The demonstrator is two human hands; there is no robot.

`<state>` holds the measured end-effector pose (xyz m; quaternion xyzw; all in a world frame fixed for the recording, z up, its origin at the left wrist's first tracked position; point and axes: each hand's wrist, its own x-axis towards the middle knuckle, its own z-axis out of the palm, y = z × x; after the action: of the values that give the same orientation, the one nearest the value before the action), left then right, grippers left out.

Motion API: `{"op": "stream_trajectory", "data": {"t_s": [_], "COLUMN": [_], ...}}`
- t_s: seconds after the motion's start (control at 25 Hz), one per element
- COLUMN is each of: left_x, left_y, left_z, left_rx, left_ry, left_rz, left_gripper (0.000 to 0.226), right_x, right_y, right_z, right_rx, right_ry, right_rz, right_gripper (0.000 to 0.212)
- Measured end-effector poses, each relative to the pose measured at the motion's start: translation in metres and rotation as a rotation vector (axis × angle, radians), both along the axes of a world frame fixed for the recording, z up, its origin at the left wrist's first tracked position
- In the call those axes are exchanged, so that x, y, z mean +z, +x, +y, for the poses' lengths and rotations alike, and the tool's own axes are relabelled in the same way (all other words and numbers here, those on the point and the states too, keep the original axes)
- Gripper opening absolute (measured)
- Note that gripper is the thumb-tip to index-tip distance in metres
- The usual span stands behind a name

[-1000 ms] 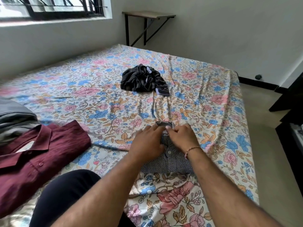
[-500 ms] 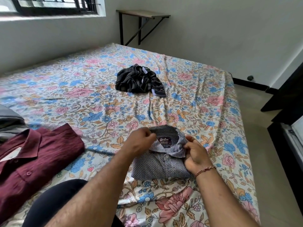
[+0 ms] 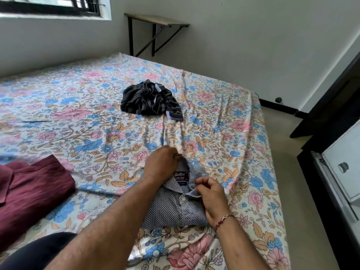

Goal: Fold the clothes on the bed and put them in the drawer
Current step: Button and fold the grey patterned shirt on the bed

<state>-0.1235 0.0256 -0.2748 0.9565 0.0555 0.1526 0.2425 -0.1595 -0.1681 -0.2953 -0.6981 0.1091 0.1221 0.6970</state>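
Note:
A folded blue-dotted shirt [image 3: 171,209] lies near the front edge of the floral bed [image 3: 78,117], collar up with its dark label showing. My left hand [image 3: 160,162] grips the back left of the collar. My right hand [image 3: 211,193] pinches the right collar tip near the top button. A folded maroon shirt [image 3: 33,193] lies at the left. A crumpled dark striped garment [image 3: 150,100] sits further back in the middle of the bed.
A wall-mounted shelf [image 3: 155,19] stands beyond the bed's far corner. Dark furniture with a pale drawer front [image 3: 342,166] stands at the right, across a strip of bare floor [image 3: 280,133]. My dark-clad knee [image 3: 39,250] rests at the bed's front.
My hands parted from the middle of the shirt and moved to the collar; the left went to its back edge, the right to the right tip. The view shifted right.

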Motion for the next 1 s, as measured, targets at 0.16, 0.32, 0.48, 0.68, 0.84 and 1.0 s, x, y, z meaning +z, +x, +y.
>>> {"op": "stream_trajectory", "data": {"t_s": [0.16,0.32,0.48,0.68,0.84,1.0], "left_x": [-0.005,-0.009,-0.010,-0.002,0.009,0.001], "left_y": [0.007,0.009,0.011,0.009,-0.012,-0.086], "left_z": [0.007,0.008,0.007,0.013,0.017,0.023], "left_rx": [0.068,0.086,0.090,0.032,0.094,0.480], "left_ry": [-0.029,-0.089,-0.150,-0.343,-0.375,-0.569], "left_rz": [0.082,0.118,0.121,0.171,0.118,0.074], "left_gripper": [0.024,0.023,0.022,0.021,0.027,0.042], "right_x": [0.004,0.001,-0.005,0.014,0.036,0.035], "right_y": [0.000,-0.003,-0.007,-0.008,0.011,0.000], "right_z": [-0.010,-0.020,-0.030,-0.014,0.013,0.012], "right_rx": [0.144,0.109,0.010,-0.257,0.117,0.088], "right_ry": [0.032,0.550,0.715,-0.308,-0.779,-0.742], "right_rz": [0.018,0.124,0.151,-0.209,-0.510,-0.754], "right_gripper": [0.039,0.040,0.049,0.008,0.019,0.025]}}
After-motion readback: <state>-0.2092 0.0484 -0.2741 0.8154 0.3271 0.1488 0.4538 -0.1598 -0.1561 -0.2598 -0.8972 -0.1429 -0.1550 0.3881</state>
